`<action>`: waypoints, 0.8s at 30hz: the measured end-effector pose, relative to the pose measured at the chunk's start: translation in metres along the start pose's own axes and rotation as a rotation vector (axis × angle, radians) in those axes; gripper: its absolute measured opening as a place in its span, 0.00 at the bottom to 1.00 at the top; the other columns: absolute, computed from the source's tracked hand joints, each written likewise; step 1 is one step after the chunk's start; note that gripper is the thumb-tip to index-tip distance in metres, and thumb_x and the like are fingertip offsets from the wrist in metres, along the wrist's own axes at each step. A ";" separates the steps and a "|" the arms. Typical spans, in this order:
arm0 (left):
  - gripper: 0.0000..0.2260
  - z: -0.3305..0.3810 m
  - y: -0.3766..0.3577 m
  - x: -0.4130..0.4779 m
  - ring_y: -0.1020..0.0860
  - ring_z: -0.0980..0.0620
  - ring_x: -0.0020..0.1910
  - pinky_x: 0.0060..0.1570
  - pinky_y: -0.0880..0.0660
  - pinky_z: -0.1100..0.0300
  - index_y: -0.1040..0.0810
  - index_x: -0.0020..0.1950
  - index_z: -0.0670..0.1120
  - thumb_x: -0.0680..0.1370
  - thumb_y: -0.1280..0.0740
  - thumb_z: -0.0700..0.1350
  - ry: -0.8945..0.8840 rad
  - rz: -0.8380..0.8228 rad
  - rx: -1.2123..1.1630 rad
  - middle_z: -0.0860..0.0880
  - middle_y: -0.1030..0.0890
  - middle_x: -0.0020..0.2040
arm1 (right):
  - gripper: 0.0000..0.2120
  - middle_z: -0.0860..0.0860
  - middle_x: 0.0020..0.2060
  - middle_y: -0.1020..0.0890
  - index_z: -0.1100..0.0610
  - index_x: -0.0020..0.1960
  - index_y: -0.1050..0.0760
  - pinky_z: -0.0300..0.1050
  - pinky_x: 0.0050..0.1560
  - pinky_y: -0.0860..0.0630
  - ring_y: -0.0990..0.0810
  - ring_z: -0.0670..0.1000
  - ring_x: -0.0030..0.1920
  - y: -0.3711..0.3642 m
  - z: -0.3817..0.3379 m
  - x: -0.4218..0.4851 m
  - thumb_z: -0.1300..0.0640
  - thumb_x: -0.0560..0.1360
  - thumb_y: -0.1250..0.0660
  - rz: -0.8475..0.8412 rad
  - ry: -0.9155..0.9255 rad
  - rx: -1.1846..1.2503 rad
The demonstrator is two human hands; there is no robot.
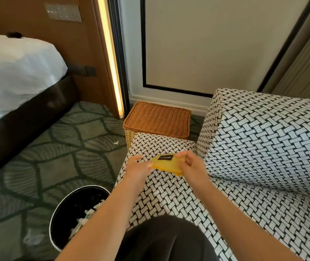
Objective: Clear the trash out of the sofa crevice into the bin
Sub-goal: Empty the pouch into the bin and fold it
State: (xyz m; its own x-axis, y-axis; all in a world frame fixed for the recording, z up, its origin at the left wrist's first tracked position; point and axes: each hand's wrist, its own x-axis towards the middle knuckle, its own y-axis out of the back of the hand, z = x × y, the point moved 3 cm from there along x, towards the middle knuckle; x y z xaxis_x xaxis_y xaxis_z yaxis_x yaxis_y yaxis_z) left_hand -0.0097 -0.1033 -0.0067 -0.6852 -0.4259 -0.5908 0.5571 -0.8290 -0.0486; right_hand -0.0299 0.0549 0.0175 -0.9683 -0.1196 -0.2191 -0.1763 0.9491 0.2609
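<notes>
Both hands (138, 167) (192, 167) hold the yellow packet (166, 164) flat, lengthwise left-right.

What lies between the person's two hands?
A yellow packet with a black label, seen in the head view; the left hand and right hand each grip one end.

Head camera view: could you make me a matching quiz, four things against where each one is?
Things:
1 yellow packet
2 black bin
3 wicker basket
4 white scrap

Places:
A loose on the carpet, left of the basket
B held by left hand and right hand
C against the wall, past the sofa's end
D beside the sofa, paper bits inside

Pairs: 1-B, 2-D, 3-C, 4-A
</notes>
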 end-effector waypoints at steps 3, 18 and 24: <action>0.17 0.004 -0.014 0.032 0.22 0.49 0.42 0.45 0.24 0.56 0.27 0.58 0.48 0.72 0.35 0.32 -0.071 0.040 0.090 0.46 0.23 0.45 | 0.13 0.43 0.48 0.21 0.45 0.48 0.26 0.57 0.48 0.20 0.20 0.54 0.48 -0.008 0.009 0.035 0.63 0.77 0.41 0.010 0.069 -0.109; 0.10 0.058 -0.080 0.189 0.28 0.63 0.37 0.39 0.34 0.78 0.23 0.40 0.44 0.77 0.40 0.33 -0.825 0.197 0.511 0.55 0.24 0.38 | 0.11 0.47 0.48 0.24 0.51 0.54 0.25 0.31 0.29 0.38 0.28 0.47 0.42 -0.049 0.017 0.235 0.61 0.79 0.44 0.260 0.127 -0.420; 0.11 0.074 -0.107 0.238 0.25 0.57 0.39 0.38 0.27 0.66 0.22 0.43 0.47 0.78 0.40 0.35 -0.736 0.189 0.596 0.52 0.23 0.43 | 0.14 0.50 0.56 0.25 0.53 0.53 0.24 0.39 0.35 0.34 0.26 0.50 0.48 -0.051 0.034 0.296 0.66 0.78 0.45 0.219 0.069 -0.296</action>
State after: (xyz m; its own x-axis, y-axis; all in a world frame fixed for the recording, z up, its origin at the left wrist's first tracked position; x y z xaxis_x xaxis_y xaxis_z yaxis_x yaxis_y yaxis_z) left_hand -0.2669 -0.1432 -0.0831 -0.8441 -0.5235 0.1157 0.4978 -0.6852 0.5318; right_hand -0.3014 -0.0186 -0.0930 -0.9966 0.0482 -0.0671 0.0026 0.8302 0.5575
